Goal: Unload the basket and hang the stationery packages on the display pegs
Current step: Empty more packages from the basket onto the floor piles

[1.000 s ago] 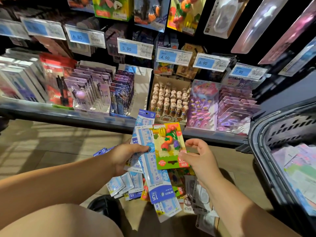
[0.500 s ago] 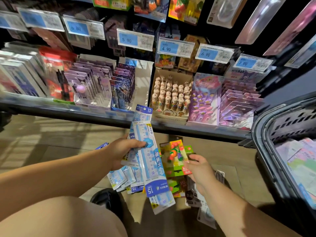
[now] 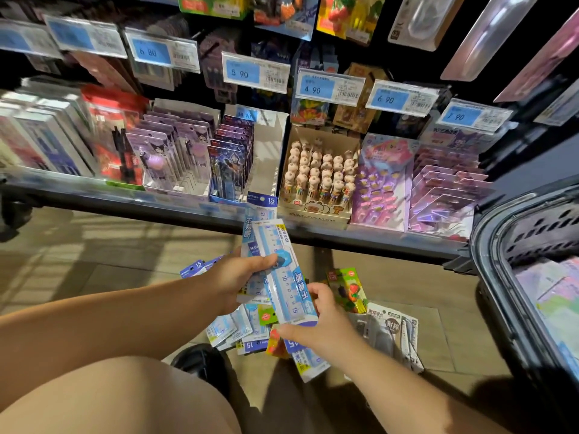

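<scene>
My left hand grips a fanned bunch of blue 15 cm ruler packages in front of the shelf. My right hand pinches the lower end of the top ruler package between thumb and fingers. A green fruit eraser package lies on the floor just right of my hands. More ruler packages and grey packages lie in a pile on the floor below. The dark basket stands at the right with several packages inside.
A shelf holds boxes of pens and carded stationery, with blue price tags above. Hanging packages fill pegs at the top. My knee and a black shoe are at the bottom left.
My right hand lowered the green fruit eraser package to the floor and let go, then came back up and took hold of the lower end of the ruler package. The left hand stayed.
</scene>
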Demonstrator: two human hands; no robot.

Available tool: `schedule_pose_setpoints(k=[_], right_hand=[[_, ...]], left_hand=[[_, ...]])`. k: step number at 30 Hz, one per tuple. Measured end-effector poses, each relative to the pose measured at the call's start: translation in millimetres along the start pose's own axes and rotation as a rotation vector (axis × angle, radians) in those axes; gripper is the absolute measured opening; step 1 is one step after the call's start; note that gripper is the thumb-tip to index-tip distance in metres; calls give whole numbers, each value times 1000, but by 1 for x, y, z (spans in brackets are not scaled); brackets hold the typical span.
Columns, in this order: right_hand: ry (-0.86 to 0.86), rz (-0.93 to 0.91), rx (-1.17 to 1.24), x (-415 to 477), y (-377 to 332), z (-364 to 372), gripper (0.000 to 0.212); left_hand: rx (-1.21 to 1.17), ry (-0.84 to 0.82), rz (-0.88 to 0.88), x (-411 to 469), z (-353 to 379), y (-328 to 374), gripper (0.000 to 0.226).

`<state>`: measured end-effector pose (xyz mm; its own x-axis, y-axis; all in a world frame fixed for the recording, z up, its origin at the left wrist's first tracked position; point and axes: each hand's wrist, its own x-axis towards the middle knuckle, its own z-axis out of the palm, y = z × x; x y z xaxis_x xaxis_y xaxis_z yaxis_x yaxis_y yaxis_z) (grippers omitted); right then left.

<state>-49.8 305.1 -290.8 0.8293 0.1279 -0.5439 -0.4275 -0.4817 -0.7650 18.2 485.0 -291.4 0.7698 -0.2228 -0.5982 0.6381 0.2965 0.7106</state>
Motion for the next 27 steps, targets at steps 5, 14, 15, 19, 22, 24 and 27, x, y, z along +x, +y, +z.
schedule_pose_setpoints(k=[5, 14, 15, 19, 22, 24, 27], right_hand=[[80, -28, 150, -1, -5, -3, 64], [70, -31, 319, 5, -21, -5, 41], [55, -28, 334, 7, -24, -4, 35], [19, -32, 377, 12, -33, -3, 16], [2, -51, 452, 13, -36, -4, 9], [-7, -62, 469, 13, -37, -5, 9], [21, -95, 460, 13, -35, -8, 9]], left_hand=[[-69, -16, 4, 0, 0, -1, 41], [-40, -219, -103, -9, 3, -8, 55], [-41, -233, -104, -9, 2, -10, 59], [-68, -210, -88, -7, -3, -12, 70], [-88, -156, -76, -7, -3, -10, 51], [-110, -123, -68, -8, -2, -8, 45], [-142, -47, -38, -6, -1, -4, 36]])
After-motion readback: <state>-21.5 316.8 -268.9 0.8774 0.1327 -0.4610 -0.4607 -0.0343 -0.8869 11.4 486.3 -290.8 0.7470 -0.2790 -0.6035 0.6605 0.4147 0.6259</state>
